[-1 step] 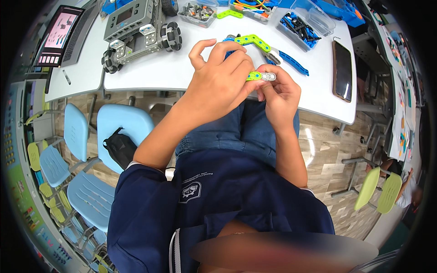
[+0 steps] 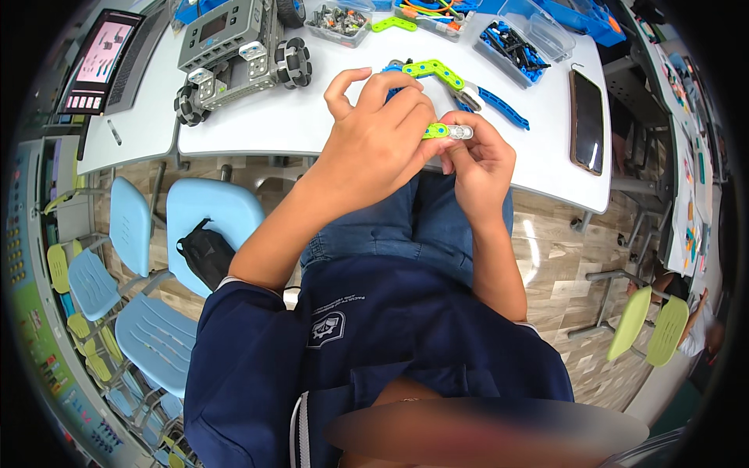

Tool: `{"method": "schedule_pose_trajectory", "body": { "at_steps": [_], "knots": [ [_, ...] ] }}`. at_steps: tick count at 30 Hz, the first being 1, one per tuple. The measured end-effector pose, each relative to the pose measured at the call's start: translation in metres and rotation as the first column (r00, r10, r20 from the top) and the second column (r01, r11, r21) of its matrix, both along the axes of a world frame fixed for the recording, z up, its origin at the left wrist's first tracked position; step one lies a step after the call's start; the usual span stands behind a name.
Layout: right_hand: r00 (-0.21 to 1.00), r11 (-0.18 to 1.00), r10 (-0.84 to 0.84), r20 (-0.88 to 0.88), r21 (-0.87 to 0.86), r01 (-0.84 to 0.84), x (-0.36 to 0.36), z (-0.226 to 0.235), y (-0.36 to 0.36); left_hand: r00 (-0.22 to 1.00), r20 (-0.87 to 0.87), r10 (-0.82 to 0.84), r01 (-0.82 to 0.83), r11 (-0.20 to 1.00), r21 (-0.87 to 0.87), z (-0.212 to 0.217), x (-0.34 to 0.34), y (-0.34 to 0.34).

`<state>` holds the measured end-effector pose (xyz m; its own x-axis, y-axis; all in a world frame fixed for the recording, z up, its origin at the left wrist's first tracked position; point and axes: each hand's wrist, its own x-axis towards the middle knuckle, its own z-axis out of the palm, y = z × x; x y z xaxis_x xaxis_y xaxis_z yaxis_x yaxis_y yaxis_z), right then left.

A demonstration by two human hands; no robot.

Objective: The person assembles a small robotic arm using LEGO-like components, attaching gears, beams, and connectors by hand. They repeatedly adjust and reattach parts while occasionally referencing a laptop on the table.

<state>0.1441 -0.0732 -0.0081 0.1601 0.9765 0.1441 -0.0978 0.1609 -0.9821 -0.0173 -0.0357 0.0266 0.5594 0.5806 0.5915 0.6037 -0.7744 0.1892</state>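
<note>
My left hand (image 2: 378,144) is closed at the fingertips on a short lime-green toy building beam (image 2: 434,131) with blue pins in its holes. At the beam's right end sits a pale grey, clear-looking rounded connector (image 2: 461,132). Thumb and fingers of my right hand (image 2: 482,168) pinch this connector from the right, so both hands meet on the joined piece just above the table's near edge. My left fingers hide part of the beam. Just beyond lie an angled green beam (image 2: 434,69) with blue pins and a curved blue part (image 2: 503,107).
On the white table (image 2: 257,129) stand a grey wheeled robot (image 2: 226,58), a laptop (image 2: 109,62), a box of small grey parts (image 2: 339,22), a box of black and blue pins (image 2: 511,51) and a phone (image 2: 586,121). Blue chairs (image 2: 214,199) are at left, one bearing a black bag (image 2: 207,253).
</note>
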Motion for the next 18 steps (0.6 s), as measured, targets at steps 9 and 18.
{"method": "schedule_pose_trajectory", "body": {
  "at_steps": [9,18],
  "knots": [
    [0.997,0.998,-0.036,0.063,0.057,0.033,-0.0003,-0.0002,0.0064,0.999,0.052,-0.001,-0.001,0.999,0.042,-0.0061,0.0015,0.0068],
    [0.984,0.986,0.168,-0.056,-0.013,-0.169,0.0079,0.0076,0.0064,1.000,0.027,0.009,-0.008,1.000,-0.029,0.0019,-0.0035,0.0085]
  ]
}}
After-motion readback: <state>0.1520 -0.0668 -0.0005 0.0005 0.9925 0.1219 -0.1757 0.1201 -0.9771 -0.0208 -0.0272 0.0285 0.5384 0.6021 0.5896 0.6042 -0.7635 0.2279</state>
